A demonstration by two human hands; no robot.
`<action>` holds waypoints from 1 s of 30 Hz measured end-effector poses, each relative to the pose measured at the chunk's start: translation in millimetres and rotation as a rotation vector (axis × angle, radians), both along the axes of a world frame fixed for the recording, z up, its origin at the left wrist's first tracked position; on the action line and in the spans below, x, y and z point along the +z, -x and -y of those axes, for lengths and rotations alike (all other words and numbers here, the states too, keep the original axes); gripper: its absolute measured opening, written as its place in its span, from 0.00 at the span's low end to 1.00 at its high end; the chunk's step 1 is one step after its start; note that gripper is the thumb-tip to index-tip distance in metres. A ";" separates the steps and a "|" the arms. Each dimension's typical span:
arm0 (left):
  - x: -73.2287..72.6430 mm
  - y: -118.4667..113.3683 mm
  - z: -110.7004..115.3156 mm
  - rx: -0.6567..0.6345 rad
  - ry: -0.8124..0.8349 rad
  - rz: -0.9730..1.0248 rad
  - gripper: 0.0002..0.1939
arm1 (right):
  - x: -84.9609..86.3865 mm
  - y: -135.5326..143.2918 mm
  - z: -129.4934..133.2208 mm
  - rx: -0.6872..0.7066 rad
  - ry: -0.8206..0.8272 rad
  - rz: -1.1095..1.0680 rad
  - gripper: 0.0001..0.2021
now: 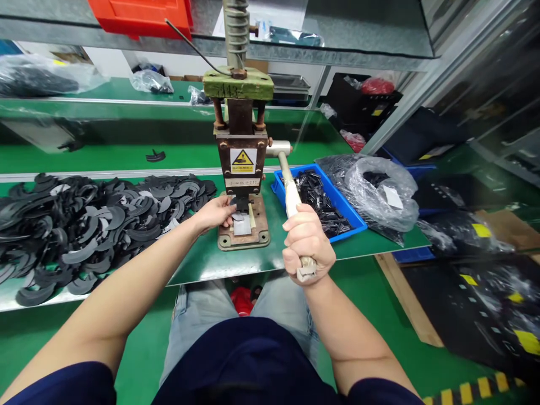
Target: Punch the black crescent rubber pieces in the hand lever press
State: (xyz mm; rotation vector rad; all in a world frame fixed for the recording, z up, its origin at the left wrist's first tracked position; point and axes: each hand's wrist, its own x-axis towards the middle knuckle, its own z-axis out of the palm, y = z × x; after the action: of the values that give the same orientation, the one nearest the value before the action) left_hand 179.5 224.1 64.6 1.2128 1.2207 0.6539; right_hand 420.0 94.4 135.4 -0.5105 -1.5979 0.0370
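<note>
A hand press (242, 152) with a green top plate and a yellow warning label stands upright on the green table. My right hand (307, 242) is wrapped round the wrapped end of its lever (289, 185), which slopes down toward me. At the press base (262, 219), my left hand (218, 212) has its fingers closed at the left side of the ram, pinching a small dark part (233, 201) whose shape is mostly hidden. A light grey plate (242, 225) lies on the base under the ram.
Many black curved parts (113, 216) are heaped at the left. A blue tray (356, 222) of small black pieces sits right of the press, beside a clear plastic bag (379, 191). A metal shelf (363, 59) with a red bin (143, 17) spans above.
</note>
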 end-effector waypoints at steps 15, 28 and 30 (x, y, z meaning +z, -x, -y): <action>5.1 -0.5 2.0 -0.044 0.024 -0.115 0.17 | -1.4 2.0 -1.0 -0.003 -0.006 -0.023 0.07; 8.0 -8.7 5.2 -0.001 0.102 -0.183 0.14 | 2.2 1.6 0.3 -0.002 -0.005 0.004 0.08; 8.1 -8.2 5.3 -0.002 0.102 -0.179 0.14 | 2.7 1.5 0.5 -0.001 -0.009 0.004 0.08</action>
State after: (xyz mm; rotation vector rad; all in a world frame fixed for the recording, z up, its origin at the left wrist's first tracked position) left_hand 187.7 218.8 72.8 1.2061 1.3853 0.4831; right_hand 418.6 94.0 138.1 -0.5049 -1.6008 0.0277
